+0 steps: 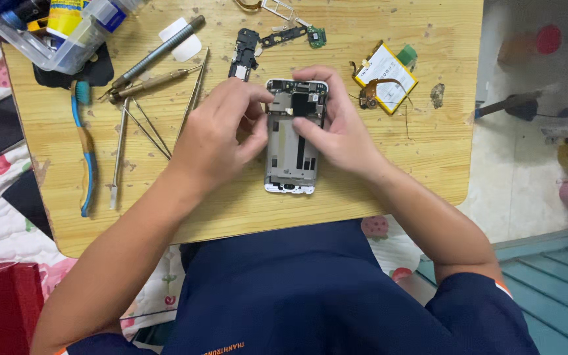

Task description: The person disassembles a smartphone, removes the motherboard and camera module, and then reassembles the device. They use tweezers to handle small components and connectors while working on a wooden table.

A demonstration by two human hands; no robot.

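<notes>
Phone (pixel 290 154) opened, mid-worktop (pixel 244 210), pinched at its top by left hand (pixel 215 135) and right hand (pixel 336 128). Best steadied flat, fingertips light on the exposed board, loose battery (pixel 386 75) kept apart.

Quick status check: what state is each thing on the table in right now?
Phone: opened, back off, insides exposed, flat on wooden table.
Left hand: gripping phone's left edge.
Right hand: fingers on phone's upper part.
Battery: removed, lying apart.
Small circuit board: detached.
Tweezers: lying unused.
</notes>
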